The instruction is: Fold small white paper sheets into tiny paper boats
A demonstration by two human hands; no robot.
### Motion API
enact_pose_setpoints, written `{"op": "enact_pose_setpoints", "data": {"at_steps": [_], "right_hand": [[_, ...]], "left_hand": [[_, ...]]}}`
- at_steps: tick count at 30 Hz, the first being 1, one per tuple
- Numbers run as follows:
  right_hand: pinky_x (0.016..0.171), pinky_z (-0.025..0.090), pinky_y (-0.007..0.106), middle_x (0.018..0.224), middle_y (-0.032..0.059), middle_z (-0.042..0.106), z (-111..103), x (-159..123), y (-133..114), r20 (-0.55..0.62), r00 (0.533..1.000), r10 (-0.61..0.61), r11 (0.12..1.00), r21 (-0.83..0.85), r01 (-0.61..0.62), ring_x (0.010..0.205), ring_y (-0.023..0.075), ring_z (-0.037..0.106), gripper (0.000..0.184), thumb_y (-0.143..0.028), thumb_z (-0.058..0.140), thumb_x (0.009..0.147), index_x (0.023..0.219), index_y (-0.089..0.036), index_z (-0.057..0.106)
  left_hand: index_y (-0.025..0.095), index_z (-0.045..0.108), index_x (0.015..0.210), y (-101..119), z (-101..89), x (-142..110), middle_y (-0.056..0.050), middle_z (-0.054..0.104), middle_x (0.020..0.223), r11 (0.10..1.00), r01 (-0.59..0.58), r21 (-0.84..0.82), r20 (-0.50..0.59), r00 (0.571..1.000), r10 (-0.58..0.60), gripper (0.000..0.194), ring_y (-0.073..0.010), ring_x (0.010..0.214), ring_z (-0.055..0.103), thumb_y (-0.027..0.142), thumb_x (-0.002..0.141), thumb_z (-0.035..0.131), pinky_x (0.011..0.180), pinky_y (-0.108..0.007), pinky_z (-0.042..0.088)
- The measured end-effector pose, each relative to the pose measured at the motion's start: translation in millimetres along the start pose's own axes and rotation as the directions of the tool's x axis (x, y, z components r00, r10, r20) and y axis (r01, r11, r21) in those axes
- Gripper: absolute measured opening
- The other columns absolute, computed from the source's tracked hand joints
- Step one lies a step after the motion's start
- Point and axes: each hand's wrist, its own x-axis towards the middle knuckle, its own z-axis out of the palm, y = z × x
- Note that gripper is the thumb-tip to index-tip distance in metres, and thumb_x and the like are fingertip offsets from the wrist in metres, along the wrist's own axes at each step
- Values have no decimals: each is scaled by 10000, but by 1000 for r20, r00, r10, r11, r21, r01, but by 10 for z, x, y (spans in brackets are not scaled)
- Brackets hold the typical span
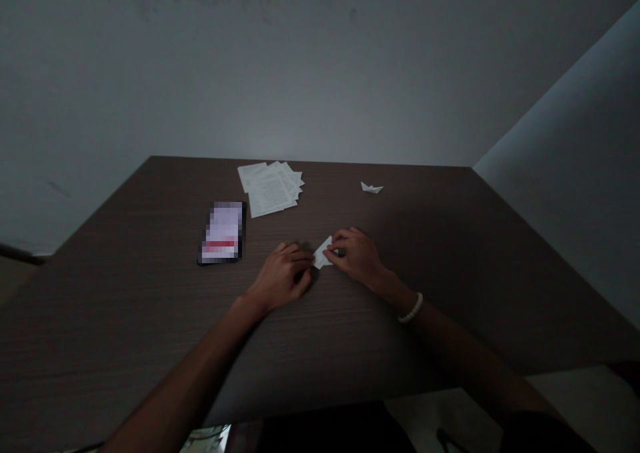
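Note:
A small folded piece of white paper [321, 256] lies on the brown table between my hands. My right hand [363, 256] pinches its right side between thumb and fingers, which cover part of the paper. On the other side, my left hand [284, 274] rests on the tabletop with bent fingers and the thumb held apart. Its fingertips come up to the paper's left edge, and I see nothing gripped in it. Farther back on the right sits a little white paper boat [371, 188].
Several printed paper sheets [273, 190] lie fanned out at the back of the wood-grain table [125, 293]. A phone [223, 232] with a lit, blurred screen is left of my left hand. A wall [310, 73] stands behind the table's far edge.

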Motion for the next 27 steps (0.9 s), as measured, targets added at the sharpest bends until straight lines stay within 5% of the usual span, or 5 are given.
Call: {"op": "enact_pose_setpoints", "data": {"at_steps": [20, 27], "right_hand": [[800, 446, 377, 969, 77, 673, -14, -70, -221, -26, 995, 97, 992, -78, -99, 905, 243, 550, 427, -555, 771, 693, 905, -187, 727], [824, 438, 363, 968, 67, 668, 1, -72, -179, -46, 997, 62, 996, -55, -64, 913, 222, 542, 280, -476, 682, 822, 884, -207, 730]], "left_hand": [[170, 726, 823, -17, -7, -5, -55, 732, 1045, 1000, 26, 7, -49, 999, -25, 240, -252, 907, 584, 222, 863, 495, 784, -407, 439], [165, 725, 852, -37, 22, -21, -65, 726, 1026, 1000, 25, 0, -60, 998, -25, 248, -257, 933, 585, 218, 869, 483, 817, -420, 460]]}}
